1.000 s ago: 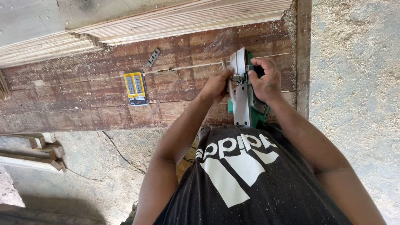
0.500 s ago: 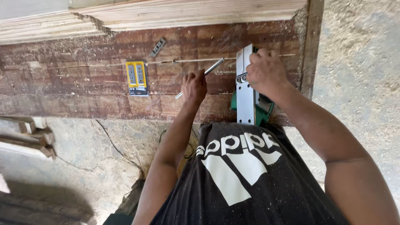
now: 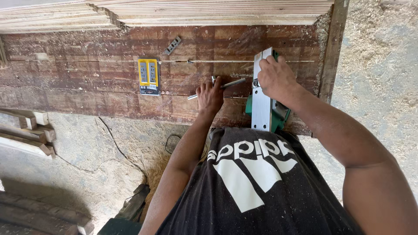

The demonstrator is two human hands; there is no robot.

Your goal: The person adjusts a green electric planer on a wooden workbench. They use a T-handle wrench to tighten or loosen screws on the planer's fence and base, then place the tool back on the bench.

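Observation:
A green electric planer (image 3: 264,100) lies upside down on the dark red wooden bench (image 3: 87,87), its silver sole facing up. My right hand (image 3: 275,77) grips the planer's far end. To the left of the planer, my left hand (image 3: 210,95) is closed around a slim metal wrench (image 3: 230,83) that lies slanted just above the bench top.
A yellow flat pack (image 3: 149,76) lies on the bench to the left, with a small grey metal plate (image 3: 172,45) beyond it. Pale boards (image 3: 209,11) are stacked along the far edge. A black cable (image 3: 113,143) and wood offcuts (image 3: 26,130) lie on the sawdust-covered floor.
My left hand has come off the planer and moved left with the wrench, lowering it toward the bench. My right hand has stayed on the planer.

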